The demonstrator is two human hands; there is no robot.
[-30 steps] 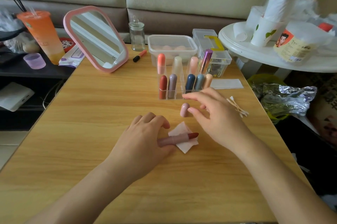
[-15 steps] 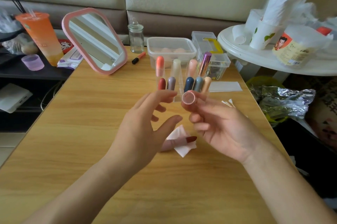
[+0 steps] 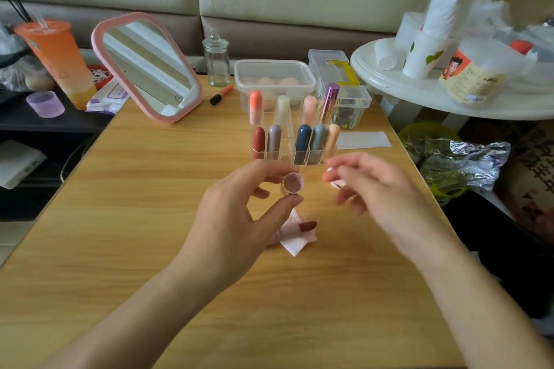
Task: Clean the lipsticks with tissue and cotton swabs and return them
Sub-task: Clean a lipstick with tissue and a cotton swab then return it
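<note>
Lipstick (image 3: 303, 227) lying uncapped on tissue (image 3: 296, 244), just under the left thumb | left hand (image 3: 236, 218) pinching pink cap (image 3: 293, 183), open end facing me | right hand (image 3: 380, 191) blurring, pinching small white bit (image 3: 337, 183) | organizer (image 3: 287, 155) standing just beyond both hands' fingertips

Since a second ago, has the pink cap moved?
Yes. The cap left the table in front of the rack, now pinched in the left hand above the tissue.

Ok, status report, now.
Left grip pinches lipstick cap. Right grip pinches small white item, blurred. Uncapped lipstick lies on tissue. Nothing blocking.
</note>
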